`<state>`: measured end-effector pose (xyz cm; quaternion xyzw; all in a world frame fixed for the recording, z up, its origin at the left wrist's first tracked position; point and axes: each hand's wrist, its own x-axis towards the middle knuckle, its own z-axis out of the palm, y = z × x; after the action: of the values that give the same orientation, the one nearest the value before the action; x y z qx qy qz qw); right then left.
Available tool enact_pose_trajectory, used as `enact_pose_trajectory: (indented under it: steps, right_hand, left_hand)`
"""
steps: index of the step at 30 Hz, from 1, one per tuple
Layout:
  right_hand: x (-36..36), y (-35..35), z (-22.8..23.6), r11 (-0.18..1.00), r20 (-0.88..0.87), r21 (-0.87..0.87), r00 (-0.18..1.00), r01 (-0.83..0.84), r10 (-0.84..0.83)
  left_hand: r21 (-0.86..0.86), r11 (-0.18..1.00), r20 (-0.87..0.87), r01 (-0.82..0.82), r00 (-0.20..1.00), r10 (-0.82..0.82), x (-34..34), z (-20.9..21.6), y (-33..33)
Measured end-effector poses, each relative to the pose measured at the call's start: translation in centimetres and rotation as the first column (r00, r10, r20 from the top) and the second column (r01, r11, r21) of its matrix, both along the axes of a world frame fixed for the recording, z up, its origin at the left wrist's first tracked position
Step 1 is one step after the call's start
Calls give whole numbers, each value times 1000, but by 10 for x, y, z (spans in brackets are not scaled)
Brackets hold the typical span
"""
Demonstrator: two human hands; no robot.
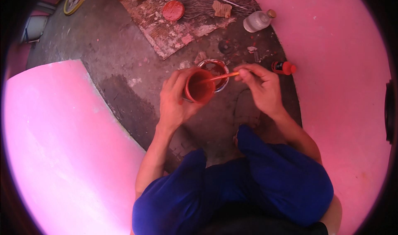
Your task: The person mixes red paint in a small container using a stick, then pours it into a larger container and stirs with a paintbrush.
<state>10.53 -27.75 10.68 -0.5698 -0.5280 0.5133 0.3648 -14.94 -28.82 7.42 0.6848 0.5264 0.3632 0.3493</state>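
My left hand [172, 98] is wrapped round a red-coated cup [200, 87], its open mouth tipped toward me. Between the fingers of my right hand [264, 87] is a thin orange-red stick [224, 76] whose far end reaches into the cup; whether that end carries bristles I cannot tell. Just behind the cup stands an open paint can [227, 83] with dark red inside and a smeared metal rim. The cup hides part of the can. Both hands are above the floor, in front of my bent knees.
Farther off, a paint-stained board [157, 36] carries a round red lid [173, 10] and a brown scrap [222, 9]. A clear bottle [258, 21] and a small red-capped bottle [283, 68] lie at the right. Pink panels flank me, left [62, 139] and right [340, 90].
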Motion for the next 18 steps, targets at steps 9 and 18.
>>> enact_pose_trajectory:
  steps: [9,18]
  right_hand:
    - [50,17,-10,978,6,-98,983,184,-184]
    - [15,8,-56,855,393,324,879,-406,268]
  left_hand:
    - [-71,996,18,-62,998,64,-18,-9,-3]
    - [-52,992,-67,-119,991,115,-30,-11,0]
